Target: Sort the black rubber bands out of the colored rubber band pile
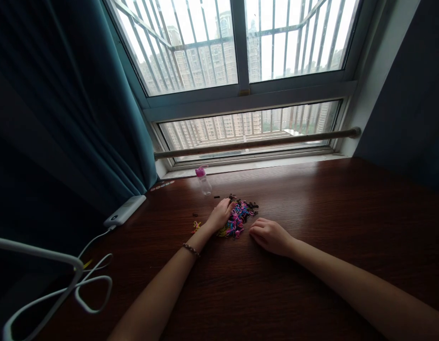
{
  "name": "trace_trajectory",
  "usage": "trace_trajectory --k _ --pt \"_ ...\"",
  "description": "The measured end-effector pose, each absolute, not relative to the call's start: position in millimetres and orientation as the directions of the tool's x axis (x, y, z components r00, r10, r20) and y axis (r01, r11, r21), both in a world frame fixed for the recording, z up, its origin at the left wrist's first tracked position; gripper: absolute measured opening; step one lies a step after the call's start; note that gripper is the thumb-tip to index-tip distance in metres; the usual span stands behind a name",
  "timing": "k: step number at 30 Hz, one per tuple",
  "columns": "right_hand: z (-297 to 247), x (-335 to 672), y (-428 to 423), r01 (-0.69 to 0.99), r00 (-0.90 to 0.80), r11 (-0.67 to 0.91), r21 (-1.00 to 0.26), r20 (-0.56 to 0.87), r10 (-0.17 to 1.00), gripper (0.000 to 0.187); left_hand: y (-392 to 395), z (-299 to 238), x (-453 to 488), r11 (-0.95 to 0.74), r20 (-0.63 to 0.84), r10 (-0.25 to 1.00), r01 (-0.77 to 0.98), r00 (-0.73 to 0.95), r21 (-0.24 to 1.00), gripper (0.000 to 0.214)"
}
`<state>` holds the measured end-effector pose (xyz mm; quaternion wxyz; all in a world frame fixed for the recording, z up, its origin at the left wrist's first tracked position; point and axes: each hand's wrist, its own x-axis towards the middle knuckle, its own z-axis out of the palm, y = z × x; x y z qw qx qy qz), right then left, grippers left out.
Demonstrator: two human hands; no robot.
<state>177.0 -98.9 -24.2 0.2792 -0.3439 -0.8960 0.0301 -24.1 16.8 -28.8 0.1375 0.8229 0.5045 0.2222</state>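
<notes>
A heap of small colourful rubber bands (240,215) lies on the dark wooden table (311,199) near the window. My left hand (221,214) rests on the left side of the heap, fingers curved over the bands. A beaded bracelet (191,249) circles that wrist. My right hand (271,235) lies on the table just right of the heap, fingers loosely curled under, knuckles up, a little apart from the bands. A few stray bands (196,225) sit left of my left hand.
A small clear bottle with a pink cap (204,180) stands behind the heap. A white power bank (125,210) with a white cable (94,284) lies at the left beside the teal curtain (80,118). A barred window (240,71) and a rail (258,141) run along the back.
</notes>
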Motion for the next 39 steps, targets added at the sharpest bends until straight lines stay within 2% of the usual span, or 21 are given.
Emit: trace_trajectory --k 4,7,9,11,13,16,18,20,25,31,35,39 --pt "-24.3 177.0 -98.8 0.596 -0.608 0.763 -0.25 0.481 0.632 0.018 2.7 -18.5 -9.7 -0.618 0.299 0.766 0.523 0.57 0.586 0.047" --pt "-22.8 178.5 -99.3 0.582 -0.608 0.774 -0.25 0.498 0.619 0.018 -4.0 -7.2 -6.2 -0.628 0.339 0.749 0.448 0.569 0.636 0.048" --pt "-19.3 178.6 -101.1 0.57 -0.61 0.783 -0.25 0.51 0.607 0.018 -7.1 -1.7 -13.9 -0.614 0.361 0.772 0.463 0.524 0.64 0.048" --pt "-13.7 175.4 -104.4 0.556 -0.616 0.794 -0.245 0.521 0.591 0.018 -10.8 -2.0 -31.8 -0.59 0.378 0.805 0.55 0.457 0.591 0.048" --pt "-7.4 166.3 -108.3 0.536 -0.638 0.816 -0.215 0.53 0.559 0.018 -15.3 -9.7 -57.5 -0.509 0.395 0.852 0.717 0.343 0.476 0.048" --pt "-2.0 140.4 -110.8 0.501 -0.703 0.856 -0.129 0.517 0.489 0.023 -20.8 -30.8 -96.0 -0.209 0.389 0.917 0.937 0.088 0.281 0.056" --pt "-3.9 119.4 -106.7 0.481 -0.754 0.875 -0.059 0.482 0.447 0.03 -21.8 -44.4 -110.6 -0.059 0.298 0.954 0.971 -0.014 0.233 0.064" --pt "-9.4 101.5 -96.9 0.486 -0.779 0.874 0.003 0.456 0.431 0.034 -20.5 -53.4 -112.1 -0.041 0.22 0.976 0.973 -0.011 0.229 0.066" --pt "-21.7 95.7 -62.8 0.628 -0.721 0.775 0.071 0.428 0.545 0.022 -15.1 -54.6 -73.8 -0.271 0.227 0.955 0.877 0.192 0.398 0.058" --pt "-18.3 146.4 -45.0 0.744 -0.631 0.66 0.103 0.432 0.644 0.02 -8.5 -43.8 -1.4 -0.421 0.317 0.906 0.691 0.282 0.588 0.05" --pt "-16.8 180.9 -42.1 0.805 -0.53 0.593 0.023 0.478 0.701 0.023 -4.3 -36.4 46.8 -0.489 0.38 0.872 0.56 0.308 0.669 0.042" --pt "-18.6 202.6 -41.4 0.759 -0.449 0.631 -0.16 0.572 0.686 0.02 -1.4 -30.6 66.7 -0.555 0.432 0.83 0.452 0.353 0.698 0.041"
